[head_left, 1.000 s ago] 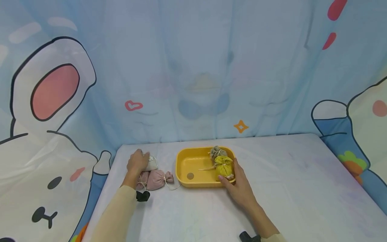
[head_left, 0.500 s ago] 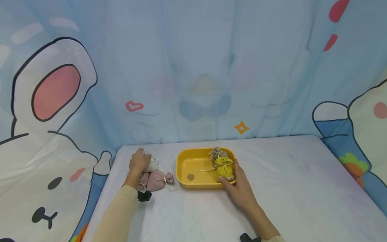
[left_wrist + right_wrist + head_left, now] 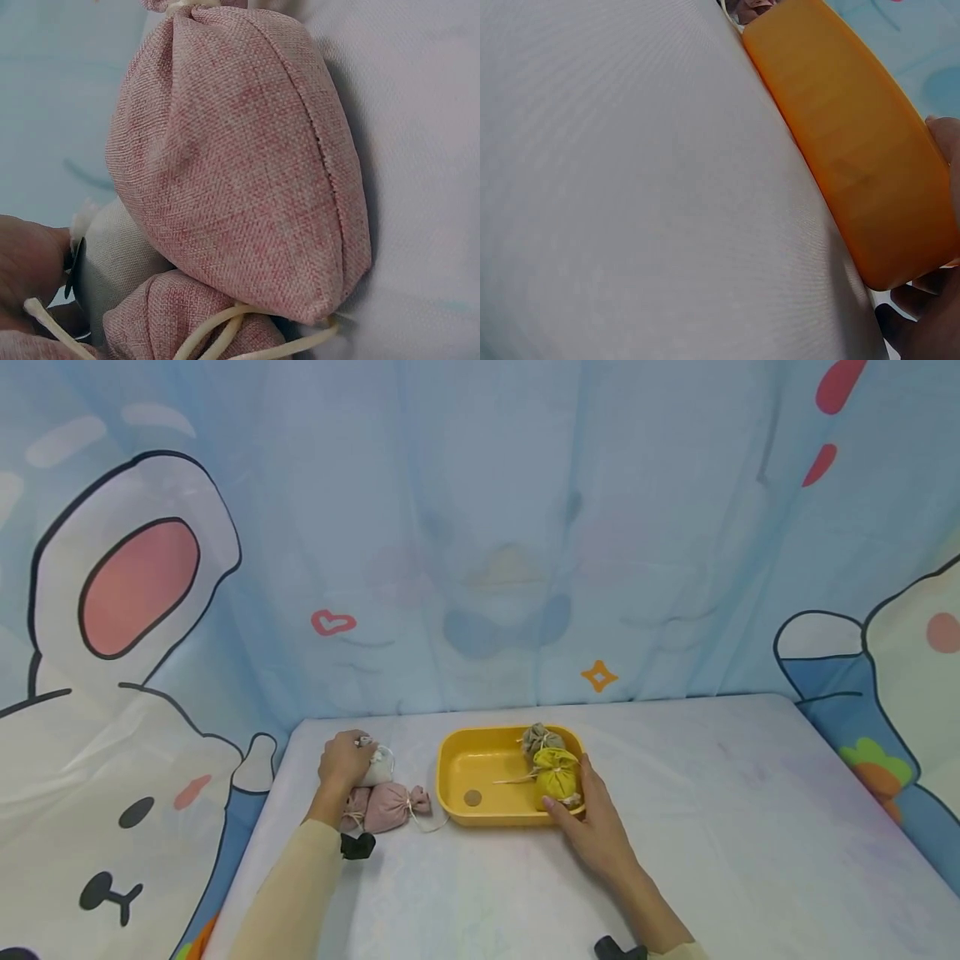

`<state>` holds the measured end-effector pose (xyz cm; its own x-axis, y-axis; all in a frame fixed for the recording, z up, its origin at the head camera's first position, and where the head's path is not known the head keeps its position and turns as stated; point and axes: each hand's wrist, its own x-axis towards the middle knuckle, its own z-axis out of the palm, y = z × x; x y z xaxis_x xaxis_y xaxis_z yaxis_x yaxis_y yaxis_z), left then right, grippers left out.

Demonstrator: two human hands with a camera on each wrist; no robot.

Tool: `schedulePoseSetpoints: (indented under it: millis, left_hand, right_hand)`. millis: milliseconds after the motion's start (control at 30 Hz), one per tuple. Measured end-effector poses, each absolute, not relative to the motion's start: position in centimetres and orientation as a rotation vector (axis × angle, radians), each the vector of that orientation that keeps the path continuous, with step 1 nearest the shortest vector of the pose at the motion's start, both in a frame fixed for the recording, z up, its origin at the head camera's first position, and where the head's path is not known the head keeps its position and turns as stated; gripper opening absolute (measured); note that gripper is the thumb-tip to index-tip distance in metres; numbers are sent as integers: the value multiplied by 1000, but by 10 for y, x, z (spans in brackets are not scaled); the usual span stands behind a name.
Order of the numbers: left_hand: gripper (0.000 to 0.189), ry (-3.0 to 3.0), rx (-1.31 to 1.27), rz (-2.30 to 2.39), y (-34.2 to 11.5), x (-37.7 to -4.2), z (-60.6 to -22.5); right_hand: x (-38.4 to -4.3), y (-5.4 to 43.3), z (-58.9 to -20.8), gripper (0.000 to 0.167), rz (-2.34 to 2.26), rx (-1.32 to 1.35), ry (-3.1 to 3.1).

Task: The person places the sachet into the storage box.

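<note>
My left hand holds a small white drawstring pouch by its far-left side; the fingertips are partly hidden. In the left wrist view the hand shows at the left edge against the white pouch, with a small dark flat piece between them. Two pink drawstring pouches lie just in front, one partly behind the wrist. My right hand grips the right end of a yellow tray, thumb over the rim, fingers outside. A yellow-green pouch and a grey-green pouch sit in the tray's right end.
A round greyish spot shows on the tray's floor. Pale cloth covers the table, and a printed blue curtain hangs behind its far edge. A cord from the pink pouch trails towards the tray.
The left hand has shifted slightly at the white pouch, and more of the pouch's gathered top shows by the fingers. The right hand and tray have stayed put.
</note>
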<state>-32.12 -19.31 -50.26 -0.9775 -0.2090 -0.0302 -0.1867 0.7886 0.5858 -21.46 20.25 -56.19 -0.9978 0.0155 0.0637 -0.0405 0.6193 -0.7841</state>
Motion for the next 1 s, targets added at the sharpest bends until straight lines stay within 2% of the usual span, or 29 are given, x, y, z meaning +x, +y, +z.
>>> schedulePoseSetpoints:
  millis: [467, 1000]
  left_hand:
    - [28, -2829, 198, -959, -190, -321, -496]
    - [34, -2758, 71, -1002, -184, -313, -482]
  right_hand:
    - [-215, 202, -561, 105, 1340, 21, -2775]
    - [-215, 203, -561, 104, 1347, 23, -2769]
